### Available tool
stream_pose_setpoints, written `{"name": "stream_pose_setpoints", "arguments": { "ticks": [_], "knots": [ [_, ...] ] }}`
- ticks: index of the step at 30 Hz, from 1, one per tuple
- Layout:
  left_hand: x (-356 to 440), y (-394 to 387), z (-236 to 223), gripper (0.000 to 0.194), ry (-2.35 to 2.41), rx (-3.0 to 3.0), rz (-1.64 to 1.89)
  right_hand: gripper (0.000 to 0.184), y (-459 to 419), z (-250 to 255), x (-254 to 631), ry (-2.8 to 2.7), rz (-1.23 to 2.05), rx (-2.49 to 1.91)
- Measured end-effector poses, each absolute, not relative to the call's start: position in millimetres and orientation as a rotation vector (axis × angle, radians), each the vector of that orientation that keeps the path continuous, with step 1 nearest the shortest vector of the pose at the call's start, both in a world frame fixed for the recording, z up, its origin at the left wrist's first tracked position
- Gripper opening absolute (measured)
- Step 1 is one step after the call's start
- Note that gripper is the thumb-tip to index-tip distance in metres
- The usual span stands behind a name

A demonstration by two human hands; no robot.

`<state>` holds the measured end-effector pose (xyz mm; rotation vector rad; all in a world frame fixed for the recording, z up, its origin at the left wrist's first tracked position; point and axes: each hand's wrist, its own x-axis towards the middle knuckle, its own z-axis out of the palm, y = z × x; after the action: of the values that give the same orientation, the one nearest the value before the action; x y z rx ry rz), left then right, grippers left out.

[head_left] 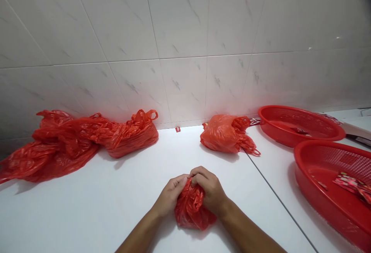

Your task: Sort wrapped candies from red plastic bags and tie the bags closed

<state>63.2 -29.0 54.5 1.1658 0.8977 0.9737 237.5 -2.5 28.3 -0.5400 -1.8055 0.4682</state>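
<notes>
My left hand point(171, 195) and my right hand point(208, 187) meet at the top of a bunched red plastic bag point(193, 210), gripping its gathered neck between them. The bag's lower part bulges on the white counter point(116, 206) just under my hands. Whatever fills it is hidden by the red plastic. Farther ahead, a knotted red plastic bag point(226, 134) lies by the wall with its handles flopped to the right.
Against the tiled wall at left lie a loose red bag point(49, 148) and a tied red bag point(133, 137). Two red plastic baskets stand at right, the nearer point(315, 168) holding colourful wrappers, the farther point(290, 123) a small dark-red item.
</notes>
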Motion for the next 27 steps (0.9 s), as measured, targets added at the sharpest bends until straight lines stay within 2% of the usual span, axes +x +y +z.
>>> {"name": "stream_pose_setpoints", "arguments": {
  "ticks": [18, 27],
  "knots": [
    [59.3, -29.4, 52.2, 0.051, 0.927, 1.157, 0.878, 0.017, -6.1, 30.1, 241.1, -1.834, 0.440, -0.575],
    [49.9, -24.0, 59.9, 0.035, 0.956, 1.401, 0.914, 0.014, -0.5, 37.9, 244.5, -1.778, 0.239, -0.542]
  ]
}}
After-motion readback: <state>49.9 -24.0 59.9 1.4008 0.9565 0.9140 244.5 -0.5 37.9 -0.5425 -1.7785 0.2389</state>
